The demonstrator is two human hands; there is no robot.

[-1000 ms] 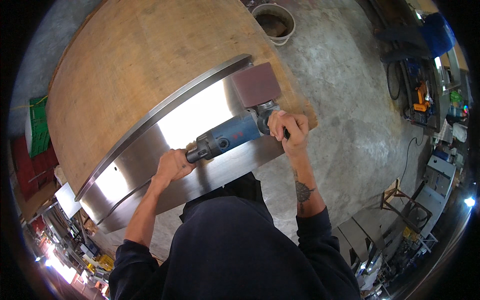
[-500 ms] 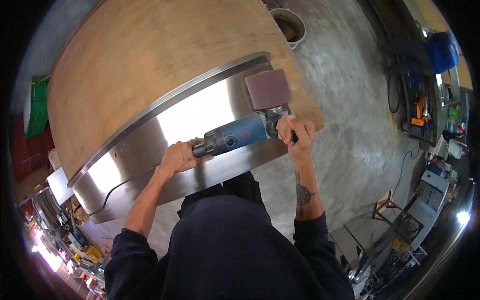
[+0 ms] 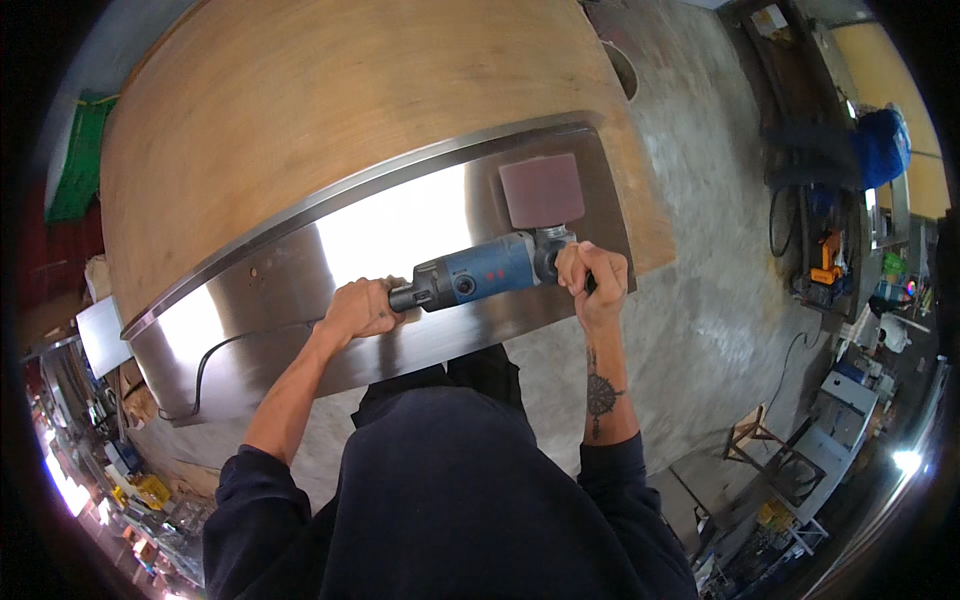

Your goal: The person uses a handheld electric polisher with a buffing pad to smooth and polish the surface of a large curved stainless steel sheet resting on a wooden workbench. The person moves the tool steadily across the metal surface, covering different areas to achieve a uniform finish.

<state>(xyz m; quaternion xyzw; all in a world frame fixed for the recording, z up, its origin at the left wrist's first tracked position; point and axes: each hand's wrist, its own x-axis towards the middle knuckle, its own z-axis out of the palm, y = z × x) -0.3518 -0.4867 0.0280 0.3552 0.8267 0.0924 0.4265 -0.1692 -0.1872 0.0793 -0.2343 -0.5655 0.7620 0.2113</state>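
Note:
A blue power sander (image 3: 485, 272) with a wide reddish-brown abrasive drum (image 3: 542, 190) lies across a shiny stainless steel sheet (image 3: 395, 225) with a raised lip along its far side. My left hand (image 3: 358, 307) is wrapped round the black rear end of the sander. Around the side handle near the drum, my right hand (image 3: 597, 280) is closed in a fist. The drum sits over the right part of the steel; whether it touches cannot be seen. From the rear end a black cord (image 3: 215, 348) runs left across the sheet.
The steel rests on a large wooden table (image 3: 370, 90). Past its right edge lies a grey concrete floor (image 3: 700, 240) with a partly hidden bucket (image 3: 622, 72). A bench with an orange tool (image 3: 828, 258) stands far right. Green netting (image 3: 80, 160) hangs at far left.
The sander and both hands have shifted left along the steel, so more of its right end shows beyond the drum. The view has moved too. Both grips stay the same.

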